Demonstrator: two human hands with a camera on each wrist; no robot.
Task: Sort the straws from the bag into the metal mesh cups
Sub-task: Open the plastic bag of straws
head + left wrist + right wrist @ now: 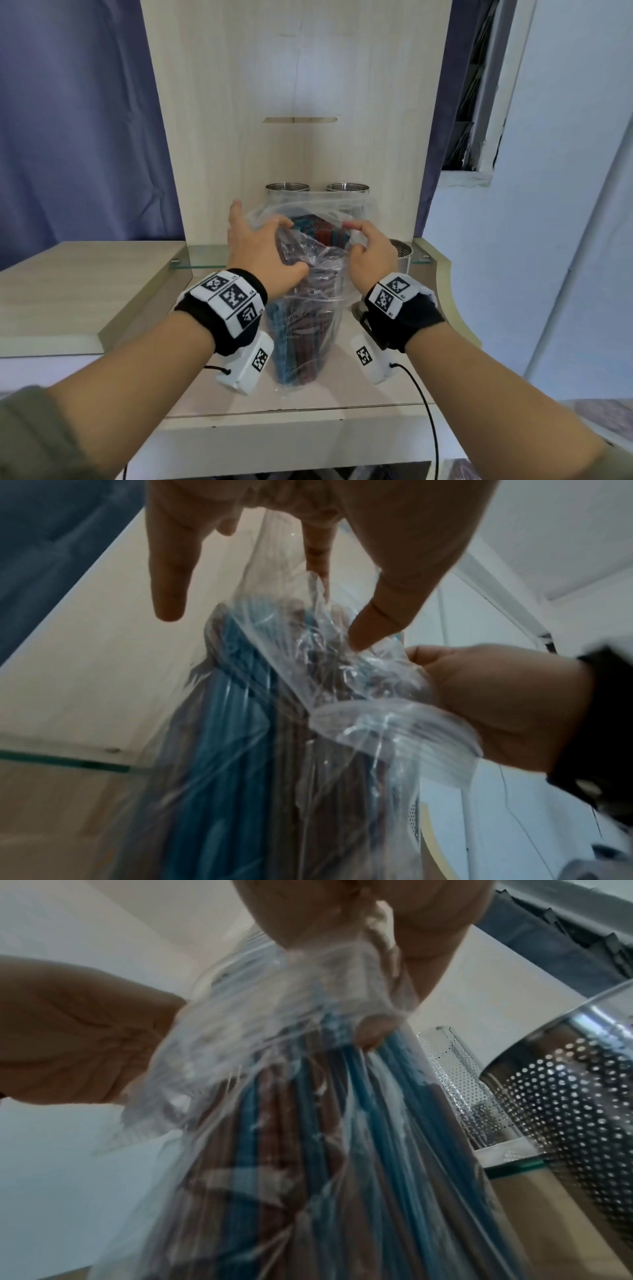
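Note:
A clear plastic bag (pixel 308 308) stands upright on the desk, full of blue and dark red straws (pixel 320 233). My left hand (pixel 294 246) holds its upper left side, fingers over the rim and thumb on the outside; the little finger sticks out free. My right hand (pixel 354 233) pinches the rim on the right. Two metal mesh cups (pixel 287 189) (pixel 347 189) stand behind the bag, and a third cup (pixel 405 255) stands just right of my right hand. In the left wrist view the thumb touches the crumpled plastic (pixel 346 669). The right wrist view shows fingers gripping the bag (pixel 274 1020) beside a mesh cup (pixel 565 1110).
A glass shelf (pixel 205 259) runs along the wooden back panel (pixel 294 102) under the cups. The desk (pixel 85 274) extends left; its curved edge (pixel 455 301) is close on the right. A black cable (pixel 428 411) hangs from my right wrist.

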